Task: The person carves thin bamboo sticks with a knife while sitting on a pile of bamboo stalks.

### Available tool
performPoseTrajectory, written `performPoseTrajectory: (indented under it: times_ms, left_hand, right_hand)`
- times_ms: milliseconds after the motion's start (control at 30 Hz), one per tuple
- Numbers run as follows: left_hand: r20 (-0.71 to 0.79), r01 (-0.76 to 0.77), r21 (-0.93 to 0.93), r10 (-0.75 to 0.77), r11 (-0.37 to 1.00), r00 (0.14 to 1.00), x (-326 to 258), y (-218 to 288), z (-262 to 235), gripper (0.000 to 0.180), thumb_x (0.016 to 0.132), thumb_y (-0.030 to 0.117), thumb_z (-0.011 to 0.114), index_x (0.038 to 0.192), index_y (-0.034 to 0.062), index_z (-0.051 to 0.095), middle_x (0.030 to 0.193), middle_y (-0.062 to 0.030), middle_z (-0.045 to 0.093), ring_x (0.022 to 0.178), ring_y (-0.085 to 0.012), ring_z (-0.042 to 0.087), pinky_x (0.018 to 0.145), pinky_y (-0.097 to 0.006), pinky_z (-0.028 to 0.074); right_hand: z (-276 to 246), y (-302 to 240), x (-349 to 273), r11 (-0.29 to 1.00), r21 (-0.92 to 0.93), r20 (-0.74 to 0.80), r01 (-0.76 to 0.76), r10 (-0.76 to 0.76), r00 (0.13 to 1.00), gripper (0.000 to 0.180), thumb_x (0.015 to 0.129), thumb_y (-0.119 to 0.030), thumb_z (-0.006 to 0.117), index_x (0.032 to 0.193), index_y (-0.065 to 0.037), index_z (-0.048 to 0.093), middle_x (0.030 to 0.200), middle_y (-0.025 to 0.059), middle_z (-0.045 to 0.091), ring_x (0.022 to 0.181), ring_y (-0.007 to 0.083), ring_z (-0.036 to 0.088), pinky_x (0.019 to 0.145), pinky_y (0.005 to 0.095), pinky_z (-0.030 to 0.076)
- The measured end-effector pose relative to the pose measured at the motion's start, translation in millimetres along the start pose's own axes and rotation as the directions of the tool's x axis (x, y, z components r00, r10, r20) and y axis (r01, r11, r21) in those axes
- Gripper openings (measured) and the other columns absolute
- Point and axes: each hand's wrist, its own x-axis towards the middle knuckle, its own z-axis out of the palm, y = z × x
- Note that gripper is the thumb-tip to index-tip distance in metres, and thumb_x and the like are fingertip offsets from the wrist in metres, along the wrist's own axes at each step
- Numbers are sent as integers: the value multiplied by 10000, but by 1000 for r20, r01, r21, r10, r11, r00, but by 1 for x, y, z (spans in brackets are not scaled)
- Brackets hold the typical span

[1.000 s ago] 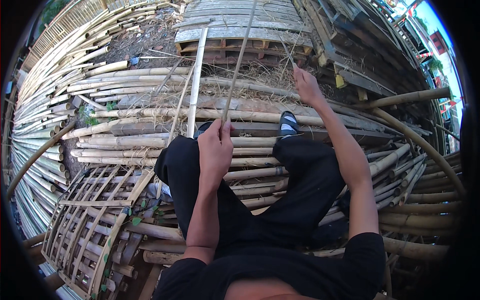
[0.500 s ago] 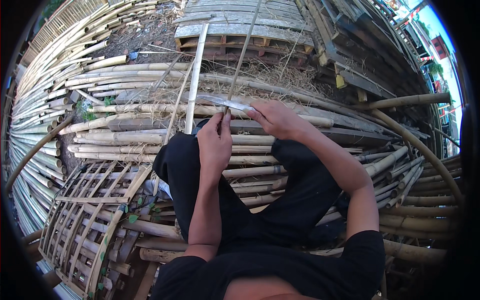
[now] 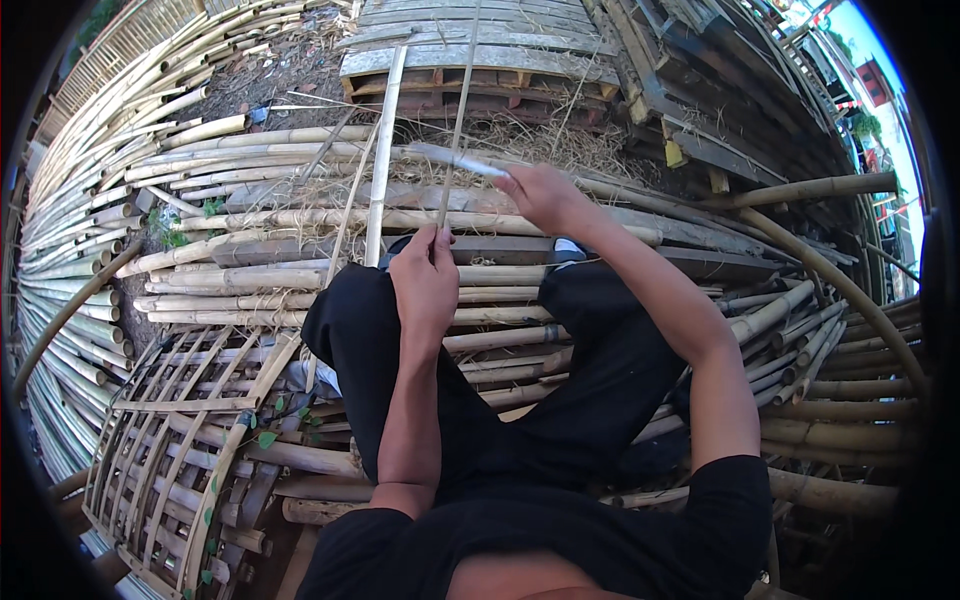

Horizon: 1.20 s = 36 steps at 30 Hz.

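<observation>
So, head cam, looking down: the left hand (image 3: 425, 280) has thumb and fingers pinching the near end of a long thin bamboo strip (image 3: 463, 100), which runs away from the body out over the wooden pallets (image 3: 540, 65). The right hand (image 3: 545, 200) has its fingers curled around the handle end of a knife (image 3: 480, 166). The blade's blurry and crosses the strip just beyond the left hand; can't tell if it's touching. A flat pale bamboo slat (image 3: 385, 150) is just to the left, bamboo poles (image 3: 300, 222) underneath.

My worry: if the blade snags and then slips back toward the body, those pinching fingers are right there. And with only one end gripped, the strip could easily twist.
</observation>
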Motion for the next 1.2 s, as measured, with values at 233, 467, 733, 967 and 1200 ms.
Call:
performPoseTrajectory:
  times_ms: [233, 467, 733, 967, 1200]
  left_hand:
    - [42, 21, -107, -17, 994, 999, -5, 8, -9, 206, 966, 139, 538, 936, -42, 632, 620, -100, 548, 552, -112, 468, 538, -304, 405]
    - [39, 1, -85, 3, 996, 999, -5, 10, 0, 210, 963, 141, 539, 966, -49, 629, 663, -173, 599, 536, -197, 516, 556, -340, 428]
    - [52, -20, -31, 21, 999, 998, -8, 12, -1, 203, 959, 131, 540, 975, -54, 620, 724, -201, 632, 593, -254, 575, 611, -345, 460]
    - [46, -11, -33, 13, 999, 999, -7, 8, 4, 205, 961, 136, 537, 935, -53, 615, 685, -182, 609, 566, -204, 509, 595, -331, 441]
    - [39, 24, -79, -21, 997, 999, -4, 12, -13, 227, 980, 158, 524, 912, -30, 632, 592, -67, 506, 545, -90, 415, 514, -290, 364]
  right_hand:
    - [-64, 66, -21, 953, 96, -331, -286, 301, 894, 435, 1011, -383, 424, 878, 5, 569, 678, 224, 555, 633, 402, 533, 608, 458, 404]
    - [-33, -28, -33, 988, 154, 113, -19, 2, 994, 418, 1012, -380, 408, 906, 4, 538, 692, 227, 546, 675, 416, 531, 631, 467, 396]
    - [-5, -24, -26, 995, 7, 193, 100, -100, 976, 453, 997, -439, 383, 898, -32, 555, 783, 236, 596, 798, 455, 569, 704, 527, 433]
    - [-11, 35, 7, 993, -68, -42, -96, 93, 995, 496, 1001, -454, 384, 877, -11, 568, 722, 234, 601, 742, 447, 587, 652, 520, 438]
    - [-69, 53, -22, 953, 160, -259, -257, 292, 921, 460, 1008, -423, 394, 950, -15, 598, 683, 222, 572, 686, 432, 563, 629, 477, 423]
